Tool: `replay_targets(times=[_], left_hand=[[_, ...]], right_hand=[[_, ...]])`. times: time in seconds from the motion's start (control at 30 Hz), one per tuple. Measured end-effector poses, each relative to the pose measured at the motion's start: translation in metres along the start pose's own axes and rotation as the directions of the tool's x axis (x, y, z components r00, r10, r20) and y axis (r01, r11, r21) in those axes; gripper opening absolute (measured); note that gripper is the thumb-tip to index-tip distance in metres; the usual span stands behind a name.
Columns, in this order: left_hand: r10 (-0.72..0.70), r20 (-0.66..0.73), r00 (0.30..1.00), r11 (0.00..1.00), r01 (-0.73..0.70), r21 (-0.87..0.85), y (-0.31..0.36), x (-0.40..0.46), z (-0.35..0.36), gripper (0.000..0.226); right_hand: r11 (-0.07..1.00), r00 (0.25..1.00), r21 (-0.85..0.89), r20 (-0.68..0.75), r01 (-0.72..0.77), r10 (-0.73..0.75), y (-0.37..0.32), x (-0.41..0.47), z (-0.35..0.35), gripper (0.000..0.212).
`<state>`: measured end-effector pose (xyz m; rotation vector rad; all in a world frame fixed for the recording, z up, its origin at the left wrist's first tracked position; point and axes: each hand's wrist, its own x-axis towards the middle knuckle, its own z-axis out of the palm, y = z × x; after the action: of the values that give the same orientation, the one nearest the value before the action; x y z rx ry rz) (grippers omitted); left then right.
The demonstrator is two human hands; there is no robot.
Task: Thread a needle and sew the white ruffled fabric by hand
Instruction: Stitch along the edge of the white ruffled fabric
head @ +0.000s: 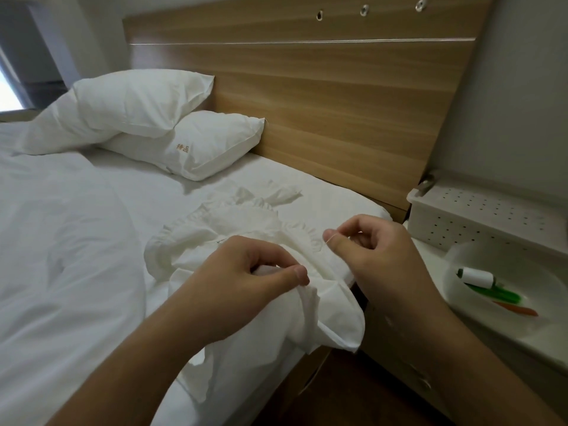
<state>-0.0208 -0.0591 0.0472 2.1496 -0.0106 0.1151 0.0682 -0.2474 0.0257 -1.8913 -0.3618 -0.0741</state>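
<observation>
The white ruffled fabric lies crumpled on the bed near its right edge, and part of it hangs over the side. My left hand grips a fold of this fabric between thumb and curled fingers. My right hand is raised just to the right, thumb and forefinger pinching a thin white thread that runs down toward the fabric. A small dark mark on the fabric by my left knuckles may be the needle; I cannot tell for sure.
A white bowl on the bedside table at right holds a white thread spool, a green tool and an orange tool. Behind it stands a white perforated box. Two pillows lie against the wooden headboard.
</observation>
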Motion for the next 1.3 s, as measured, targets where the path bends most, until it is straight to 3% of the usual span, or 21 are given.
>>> replay_targets(times=[0.23,0.6,0.77,0.93,1.13,1.23,1.3], left_hand=[[-0.018,-0.014,1.000,0.997,0.017,-0.069,-0.001,-0.001,-0.003,0.018],[-0.041,-0.009,0.999,0.998,0.040,-0.053,-0.003,-0.002,-0.008,0.016],[-0.048,-0.097,0.994,0.992,0.037,-0.118,-0.003,-0.003,-0.009,0.015],[-0.050,-0.176,0.983,0.996,0.035,-0.085,-0.001,-0.003,-0.011,0.023],[-0.006,-0.230,0.973,1.000,0.007,0.005,-0.002,-0.004,-0.012,0.027],[0.009,-0.221,0.975,1.000,-0.004,0.022,-0.003,-0.005,-0.011,0.028],[0.017,-0.207,0.978,1.000,-0.016,0.005,-0.003,-0.005,-0.011,0.029]], right_hand=[[0.914,0.930,0.228,-0.071,-0.335,0.359,0.012,0.011,-0.004,0.022],[0.787,0.826,0.435,-0.151,-0.437,0.542,0.017,0.020,-0.019,0.017],[0.744,0.872,0.578,-0.110,-0.335,0.477,0.019,0.020,-0.022,0.006],[0.704,0.867,0.698,-0.262,-0.134,0.424,0.019,0.020,-0.030,0.015],[0.820,0.953,0.570,-0.273,0.049,0.133,0.003,0.010,-0.029,0.018],[0.886,0.983,0.457,-0.183,0.080,0.006,-0.004,0.005,-0.025,0.020],[0.933,0.998,0.355,0.025,0.052,-0.065,-0.005,0.001,-0.016,0.019]])
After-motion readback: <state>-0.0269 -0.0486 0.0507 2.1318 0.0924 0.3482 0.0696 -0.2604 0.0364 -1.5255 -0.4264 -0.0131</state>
